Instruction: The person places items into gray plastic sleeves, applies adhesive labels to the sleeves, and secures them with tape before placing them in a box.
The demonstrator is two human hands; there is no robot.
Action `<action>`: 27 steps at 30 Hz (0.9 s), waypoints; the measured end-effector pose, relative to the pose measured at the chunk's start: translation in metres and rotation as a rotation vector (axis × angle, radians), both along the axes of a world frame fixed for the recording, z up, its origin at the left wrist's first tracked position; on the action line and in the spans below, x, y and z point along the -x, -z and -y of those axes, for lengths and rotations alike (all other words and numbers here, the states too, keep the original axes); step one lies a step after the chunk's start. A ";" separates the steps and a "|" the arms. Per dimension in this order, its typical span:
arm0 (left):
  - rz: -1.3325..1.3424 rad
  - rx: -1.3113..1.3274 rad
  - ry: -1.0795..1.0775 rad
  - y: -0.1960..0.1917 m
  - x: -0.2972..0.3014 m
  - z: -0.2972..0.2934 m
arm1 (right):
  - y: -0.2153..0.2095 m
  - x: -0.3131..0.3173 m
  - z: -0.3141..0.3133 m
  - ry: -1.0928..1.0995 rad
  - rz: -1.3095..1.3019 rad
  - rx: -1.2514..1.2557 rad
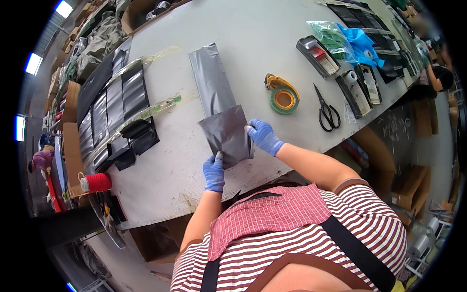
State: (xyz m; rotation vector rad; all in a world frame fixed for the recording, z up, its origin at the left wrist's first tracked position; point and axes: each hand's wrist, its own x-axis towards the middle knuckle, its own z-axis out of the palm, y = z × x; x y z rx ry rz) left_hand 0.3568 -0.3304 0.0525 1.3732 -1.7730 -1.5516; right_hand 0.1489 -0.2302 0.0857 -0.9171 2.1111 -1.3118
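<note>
A long dark-grey plastic sheet or bag (214,80) lies on the table in front of me, its near end doubled over into a wider flap (226,131). My left hand (214,173), in a blue knitted glove, pinches the flap's near edge with the thumb on top. Gloved the same way, my right hand (264,136) grips the flap's right edge between thumb and fingers. The far end of the strip rests flat and slightly creased. Right of the strip lies a yellow tape dispenser (282,95) with a green roll, and beyond it black-handled scissors (327,109).
Folded black sheets (116,97) bound with clear tape lie at the left, near a red twine spool (97,182). Small open boxes (318,56) and a blue plastic bag (360,44) sit at the right. A cardboard box (141,14) stands at the far edge. A person (438,78) is at far right.
</note>
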 end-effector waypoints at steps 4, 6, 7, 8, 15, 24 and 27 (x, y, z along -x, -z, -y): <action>0.193 0.725 -0.044 -0.053 0.015 -0.003 | 0.029 -0.009 0.006 0.100 -0.006 -0.143; 0.193 0.821 0.239 -0.086 0.033 -0.003 | 0.026 -0.003 0.001 0.104 -0.043 -0.213; 0.182 0.988 0.501 -0.102 0.057 -0.013 | 0.031 0.001 -0.001 0.116 -0.042 -0.217; 0.157 1.158 0.776 -0.113 0.081 -0.020 | 0.037 0.007 -0.001 0.082 -0.043 -0.190; 0.896 0.530 0.364 -0.082 0.172 0.010 | 0.020 0.011 -0.038 -0.227 0.063 -0.164; 0.758 0.623 0.334 -0.053 0.181 0.014 | -0.031 0.220 -0.275 0.344 -0.469 -0.054; 0.753 0.620 0.313 -0.052 0.164 -0.016 | -0.038 0.287 -0.327 0.526 -0.257 -0.377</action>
